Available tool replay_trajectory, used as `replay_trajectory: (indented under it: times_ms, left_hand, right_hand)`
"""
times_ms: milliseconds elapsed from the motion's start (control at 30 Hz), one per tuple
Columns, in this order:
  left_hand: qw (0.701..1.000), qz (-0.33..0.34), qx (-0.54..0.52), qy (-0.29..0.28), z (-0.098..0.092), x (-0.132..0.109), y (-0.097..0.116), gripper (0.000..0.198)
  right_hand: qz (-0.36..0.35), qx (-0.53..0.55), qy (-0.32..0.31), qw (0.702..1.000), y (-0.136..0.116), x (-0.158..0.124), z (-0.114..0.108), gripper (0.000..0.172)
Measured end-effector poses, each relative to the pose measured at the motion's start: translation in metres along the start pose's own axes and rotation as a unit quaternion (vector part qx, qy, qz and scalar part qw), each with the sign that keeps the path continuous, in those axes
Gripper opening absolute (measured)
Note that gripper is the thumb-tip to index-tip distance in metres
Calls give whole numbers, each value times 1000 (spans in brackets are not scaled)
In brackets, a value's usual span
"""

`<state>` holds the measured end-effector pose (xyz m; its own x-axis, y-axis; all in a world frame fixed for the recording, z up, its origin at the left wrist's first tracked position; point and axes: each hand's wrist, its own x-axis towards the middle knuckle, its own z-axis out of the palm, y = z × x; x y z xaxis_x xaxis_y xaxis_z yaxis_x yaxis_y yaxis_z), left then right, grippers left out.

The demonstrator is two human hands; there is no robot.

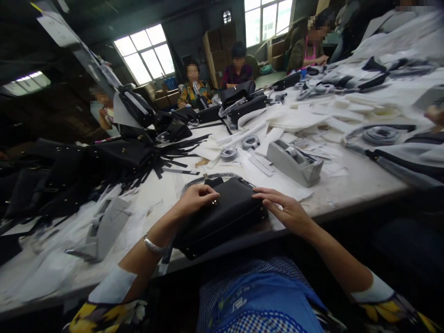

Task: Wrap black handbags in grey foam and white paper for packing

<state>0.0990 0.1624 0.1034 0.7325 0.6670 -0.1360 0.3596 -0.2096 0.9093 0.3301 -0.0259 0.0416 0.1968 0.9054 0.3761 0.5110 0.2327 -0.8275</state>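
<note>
A black handbag (229, 208) lies on its side at the table's near edge, its bottom corner with small metal studs toward me. My left hand (198, 199), a silver bangle on its wrist, is closed in a pinch at the bag's small metal clasp (214, 202). On the other side, my right hand (286, 210) has its fingers stretched out, the tips touching the bag's right end. Behind the bag curves its plastic-wrapped strap (225, 175).
A grey tape dispenser (294, 162) stands right of the bag, another dispenser (104, 229) to the left. Wrapped strap coils (250, 141), white sheets (294, 115) and black strips (176, 155) lie beyond. Black bags (62, 166) are piled left. Several people sit around the table.
</note>
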Motion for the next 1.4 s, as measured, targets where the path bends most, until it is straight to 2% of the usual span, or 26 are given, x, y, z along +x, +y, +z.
replay_trajectory:
  times_ms: [100,200,333,433,500,600,667,733,800,867,1000,1067,1100,1167,1233,1300,1400]
  left_hand:
    - [993,19,-75,91,5,-16,-7,35]
    - [973,30,-143,178,-5,-46,-11,45]
    - [933,28,-192,303,-23,-112,-28,44]
    - [906,-19,-193,376,-21,-173,-58,37]
    - [900,-102,-157,394,-12,-215,-86,33]
    - [906,-196,-11,375,-1,-269,-126,25]
    - [865,-267,97,413,3,-295,-142,20]
    - [824,-308,139,454,5,-308,-147,24]
    - [822,-287,132,474,7,-305,-141,33]
    - [845,-205,126,477,11,-287,-130,40]
    - [873,-98,125,460,21,-232,-104,40]
    - [876,-6,188,444,26,-204,-88,37]
    - [877,47,234,417,29,-191,-79,38]
    - [873,141,335,326,32,-166,-62,49]
    - [860,192,418,221,33,-142,-47,64]
    - [845,202,476,139,34,-121,-38,77]
    - [841,176,506,76,35,-104,-32,82]
  right_hand:
    - [-8,4,21,1000,4,-1,6,30]
    - [-6,-8,31,999,6,-3,8,29]
    - [-18,-26,35,999,10,-6,6,29]
    - [-26,-53,41,997,11,-7,6,30]
    - [-32,-76,44,996,11,-7,6,32]
    - [-60,-123,38,990,9,-4,5,35]
    - [-103,-146,22,984,5,0,5,38]
    - [-162,-164,-7,973,1,6,5,41]
    - [-218,-185,-25,958,-4,14,7,43]
    - [-258,-204,-32,944,-8,20,12,43]
    - [-297,-267,-71,914,-5,25,22,49]
    - [-300,-315,-97,895,-1,25,24,54]
    - [-296,-337,-111,887,0,26,24,57]
    - [-284,-373,-136,873,-2,29,22,61]
    - [-274,-398,-160,861,-8,36,19,63]
    - [-275,-411,-190,848,-15,45,16,67]
    - [-285,-398,-236,839,-18,57,16,72]
